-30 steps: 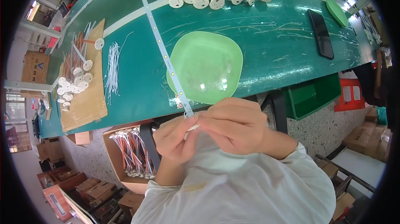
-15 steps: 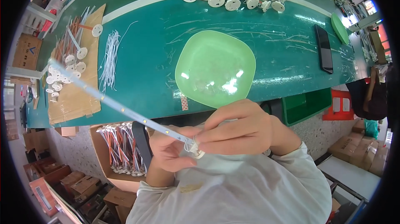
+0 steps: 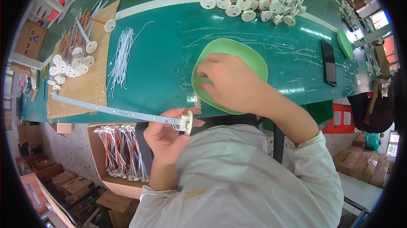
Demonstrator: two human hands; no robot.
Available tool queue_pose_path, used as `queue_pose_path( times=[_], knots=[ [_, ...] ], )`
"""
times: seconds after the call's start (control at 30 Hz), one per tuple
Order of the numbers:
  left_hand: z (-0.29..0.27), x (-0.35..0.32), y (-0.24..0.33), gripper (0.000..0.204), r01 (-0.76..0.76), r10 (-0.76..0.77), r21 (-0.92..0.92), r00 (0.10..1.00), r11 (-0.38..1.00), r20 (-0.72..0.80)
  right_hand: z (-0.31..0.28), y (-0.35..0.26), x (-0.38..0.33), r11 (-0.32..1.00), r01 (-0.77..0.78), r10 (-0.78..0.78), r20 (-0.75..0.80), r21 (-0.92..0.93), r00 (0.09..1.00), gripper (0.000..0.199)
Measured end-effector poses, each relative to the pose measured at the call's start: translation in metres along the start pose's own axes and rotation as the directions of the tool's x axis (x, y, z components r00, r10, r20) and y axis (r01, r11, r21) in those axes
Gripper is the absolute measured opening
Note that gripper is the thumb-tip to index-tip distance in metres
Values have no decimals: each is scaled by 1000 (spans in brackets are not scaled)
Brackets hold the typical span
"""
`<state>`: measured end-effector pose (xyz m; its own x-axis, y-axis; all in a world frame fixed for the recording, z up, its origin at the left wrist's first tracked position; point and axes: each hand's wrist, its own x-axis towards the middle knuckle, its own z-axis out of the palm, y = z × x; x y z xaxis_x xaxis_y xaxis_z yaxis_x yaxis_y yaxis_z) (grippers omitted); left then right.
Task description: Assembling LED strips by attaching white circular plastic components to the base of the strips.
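My left hand (image 3: 163, 139) holds an LED strip (image 3: 123, 112) by its white round end cap (image 3: 187, 123), with thumb and fingers on either side of the cap. Thin white wires show where strip and cap meet. The strip stretches left, over the table's near edge to the cardboard. My right hand (image 3: 233, 84) is over the light green dish (image 3: 229, 46), fingers curled downward and thumb apart from them. I see nothing between those fingertips. The hand covers much of the dish, so its inside is partly hidden.
White wires (image 3: 123, 60) lie in a bundle beside a cardboard sheet (image 3: 97, 79) bearing capped strips (image 3: 76, 62). More capped strips (image 3: 243, 5) are heaped at the far side. A black phone (image 3: 328, 62) lies at right. Below the table, a carton (image 3: 97, 149) holds several bundled strips.
My right hand has left the cap and moved up over the dish. My left hand still holds the cap, now turned edge-on, and the strip's far end has dropped lower.
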<state>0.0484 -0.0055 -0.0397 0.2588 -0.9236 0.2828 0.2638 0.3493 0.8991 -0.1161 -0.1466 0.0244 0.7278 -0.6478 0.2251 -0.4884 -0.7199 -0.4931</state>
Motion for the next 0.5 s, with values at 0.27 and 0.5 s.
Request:
queue_pose_path(
  times=[0.27, 0.5],
  knots=[
    [-1, 0, 9, 57, -3, 3, 2, 1000, 1000, 22, 5, -1, -5, 1000, -21, 22, 23, -16, 999, 8],
    [12, 5, 14, 58, -90, 92, -46, 995, 995, 32, -15, -3, -30, 983, 152, -106, -353, 105, 930, 13]
  ],
)
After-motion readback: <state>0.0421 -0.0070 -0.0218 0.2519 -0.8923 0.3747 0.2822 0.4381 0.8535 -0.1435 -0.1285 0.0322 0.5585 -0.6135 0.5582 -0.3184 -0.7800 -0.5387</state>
